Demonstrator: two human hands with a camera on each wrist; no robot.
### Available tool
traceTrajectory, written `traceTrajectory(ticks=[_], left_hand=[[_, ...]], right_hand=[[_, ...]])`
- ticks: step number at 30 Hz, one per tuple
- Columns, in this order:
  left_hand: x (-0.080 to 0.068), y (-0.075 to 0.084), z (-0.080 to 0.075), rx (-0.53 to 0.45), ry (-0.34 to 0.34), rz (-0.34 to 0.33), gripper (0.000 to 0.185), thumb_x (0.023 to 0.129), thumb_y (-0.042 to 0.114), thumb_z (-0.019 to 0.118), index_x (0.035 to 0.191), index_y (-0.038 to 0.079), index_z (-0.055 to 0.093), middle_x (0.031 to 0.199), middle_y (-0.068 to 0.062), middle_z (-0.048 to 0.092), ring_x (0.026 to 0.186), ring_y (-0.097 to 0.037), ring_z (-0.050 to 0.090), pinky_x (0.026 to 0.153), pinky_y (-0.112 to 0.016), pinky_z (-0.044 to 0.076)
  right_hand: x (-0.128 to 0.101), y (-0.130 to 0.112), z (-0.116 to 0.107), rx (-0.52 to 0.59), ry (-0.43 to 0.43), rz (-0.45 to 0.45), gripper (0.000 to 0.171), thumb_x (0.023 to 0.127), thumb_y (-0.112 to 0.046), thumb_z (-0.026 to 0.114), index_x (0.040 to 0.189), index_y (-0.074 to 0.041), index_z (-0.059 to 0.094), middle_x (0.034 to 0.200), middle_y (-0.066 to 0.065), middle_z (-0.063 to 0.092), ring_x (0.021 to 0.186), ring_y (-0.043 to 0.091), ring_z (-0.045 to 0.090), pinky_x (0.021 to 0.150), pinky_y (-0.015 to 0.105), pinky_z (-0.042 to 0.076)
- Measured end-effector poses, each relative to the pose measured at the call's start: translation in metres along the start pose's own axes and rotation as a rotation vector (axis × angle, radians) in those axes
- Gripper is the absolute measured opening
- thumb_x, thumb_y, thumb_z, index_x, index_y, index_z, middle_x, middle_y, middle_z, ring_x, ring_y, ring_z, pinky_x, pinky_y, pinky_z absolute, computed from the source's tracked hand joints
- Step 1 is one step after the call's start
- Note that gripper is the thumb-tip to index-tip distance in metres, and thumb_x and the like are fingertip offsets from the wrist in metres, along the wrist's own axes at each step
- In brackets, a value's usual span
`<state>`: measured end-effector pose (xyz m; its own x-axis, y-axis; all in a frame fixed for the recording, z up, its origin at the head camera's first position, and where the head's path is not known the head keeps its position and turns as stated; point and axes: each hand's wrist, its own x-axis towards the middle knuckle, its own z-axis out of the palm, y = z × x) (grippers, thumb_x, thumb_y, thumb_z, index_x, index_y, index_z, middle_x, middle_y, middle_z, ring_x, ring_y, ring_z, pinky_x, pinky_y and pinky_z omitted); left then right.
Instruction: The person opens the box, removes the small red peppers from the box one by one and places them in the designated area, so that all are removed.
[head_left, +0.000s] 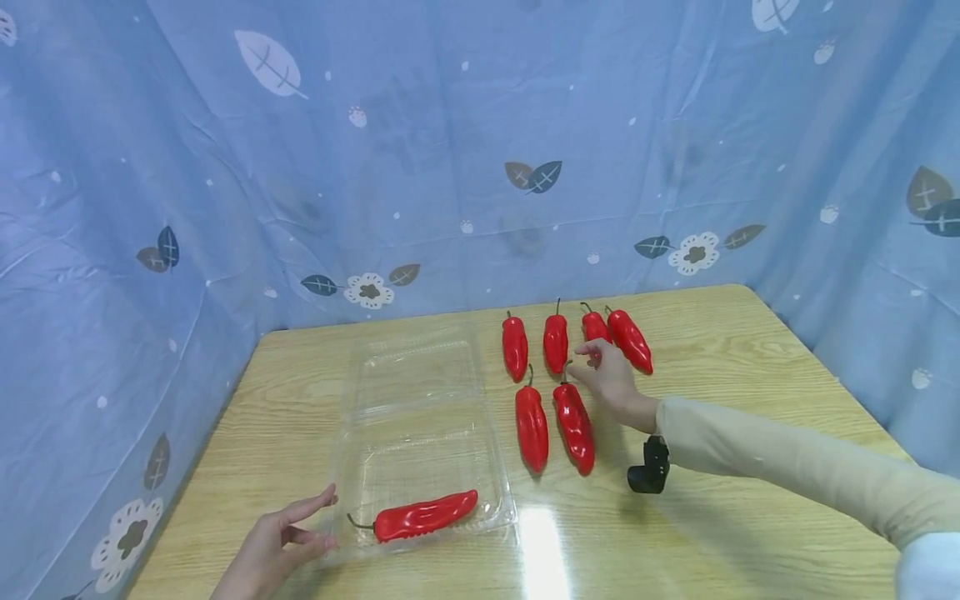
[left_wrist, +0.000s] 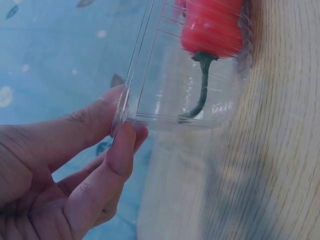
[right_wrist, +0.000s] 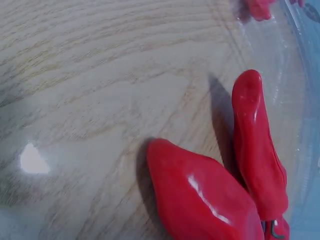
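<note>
A red pepper (head_left: 426,517) with a green stem lies in the near half of a clear plastic clamshell box (head_left: 420,412). My left hand (head_left: 281,537) pinches the box's left rim between thumb and fingers, which the left wrist view shows close up. Right of the box, my right hand (head_left: 611,383) reaches over the stem of a red pepper (head_left: 574,429), its thumb right at the stem and the index finger apart from the thumb. Another red pepper (head_left: 532,429) lies just left of that one. The right wrist view shows peppers but not the fingers.
Behind lie more red peppers in a row: one at the left (head_left: 515,347), another beside it (head_left: 556,343), and two at the right, one partly behind the right hand (head_left: 596,327), one tilted (head_left: 630,340). Blue patterned cloth (head_left: 450,167) hangs around the wooden table (head_left: 750,367).
</note>
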<state>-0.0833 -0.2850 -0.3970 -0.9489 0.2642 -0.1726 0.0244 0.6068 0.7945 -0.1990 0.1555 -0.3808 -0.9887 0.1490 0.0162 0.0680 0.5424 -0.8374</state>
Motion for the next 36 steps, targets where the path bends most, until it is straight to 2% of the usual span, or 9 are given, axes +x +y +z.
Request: traceTrajectory(ticks=[5, 11, 16, 22, 25, 31, 36], left_hand=[[-0.002, 0.001, 0.0, -0.004, 0.004, 0.008, 0.066, 0.081, 0.008, 0.074, 0.135, -0.012, 0.043, 0.129, -0.033, 0.052, 0.07, -0.007, 0.062, 0.065, -0.021, 0.05], [-0.003, 0.002, -0.001, 0.002, 0.012, -0.004, 0.065, 0.082, 0.008, 0.073, 0.136, -0.01, 0.043, 0.13, -0.031, 0.052, 0.07, -0.007, 0.061, 0.065, -0.022, 0.049], [-0.004, 0.004, -0.001, -0.008, 0.008, 0.004, 0.064, 0.083, 0.008, 0.073, 0.137, -0.01, 0.043, 0.13, -0.031, 0.051, 0.07, -0.007, 0.06, 0.064, -0.023, 0.049], [-0.004, 0.007, 0.001, -0.028, 0.026, -0.045, 0.064, 0.082, 0.008, 0.074, 0.137, -0.008, 0.044, 0.132, -0.029, 0.052, 0.069, -0.008, 0.059, 0.063, -0.023, 0.049], [-0.004, 0.009, 0.002, -0.036, 0.037, -0.049, 0.065, 0.081, 0.007, 0.074, 0.137, -0.007, 0.045, 0.132, -0.029, 0.052, 0.07, -0.009, 0.06, 0.063, -0.023, 0.05], [-0.006, 0.01, 0.002, -0.054, 0.039, -0.015, 0.064, 0.081, 0.006, 0.073, 0.137, -0.008, 0.044, 0.132, -0.03, 0.05, 0.072, -0.008, 0.06, 0.064, -0.023, 0.051], [-0.007, 0.01, 0.003, -0.091, 0.047, -0.046, 0.064, 0.081, 0.007, 0.073, 0.138, -0.005, 0.045, 0.135, -0.028, 0.049, 0.074, -0.009, 0.06, 0.066, -0.023, 0.051]], right_hand=[[0.001, -0.001, -0.008, 0.085, 0.007, -0.102, 0.031, 0.091, -0.004, 0.063, 0.119, 0.008, 0.057, 0.12, 0.026, 0.059, 0.111, 0.036, 0.055, 0.094, 0.045, 0.046], [-0.005, -0.002, -0.013, 0.15, -0.058, -0.193, 0.034, 0.091, -0.007, 0.065, 0.123, 0.003, 0.058, 0.12, 0.021, 0.062, 0.113, 0.034, 0.057, 0.099, 0.049, 0.042], [-0.017, -0.009, -0.011, 0.222, -0.135, -0.189, 0.037, 0.092, -0.01, 0.065, 0.127, -0.001, 0.057, 0.124, 0.02, 0.061, 0.116, 0.032, 0.057, 0.098, 0.046, 0.043], [-0.034, -0.028, -0.003, 0.317, -0.22, -0.173, 0.038, 0.092, -0.009, 0.065, 0.127, 0.001, 0.057, 0.126, 0.018, 0.06, 0.115, 0.03, 0.058, 0.092, 0.032, 0.048], [-0.039, -0.038, 0.002, 0.352, -0.252, -0.167, 0.038, 0.091, -0.011, 0.066, 0.127, -0.002, 0.058, 0.125, 0.016, 0.061, 0.113, 0.028, 0.059, 0.091, 0.031, 0.049], [-0.055, -0.055, 0.02, 0.417, -0.321, -0.17, 0.037, 0.09, -0.016, 0.068, 0.125, -0.006, 0.06, 0.124, 0.011, 0.062, 0.111, 0.025, 0.06, 0.092, 0.035, 0.049], [-0.081, -0.064, 0.057, 0.522, -0.467, -0.151, 0.039, 0.09, -0.017, 0.068, 0.126, -0.005, 0.06, 0.127, 0.01, 0.061, 0.114, 0.026, 0.059, 0.095, 0.036, 0.046]])
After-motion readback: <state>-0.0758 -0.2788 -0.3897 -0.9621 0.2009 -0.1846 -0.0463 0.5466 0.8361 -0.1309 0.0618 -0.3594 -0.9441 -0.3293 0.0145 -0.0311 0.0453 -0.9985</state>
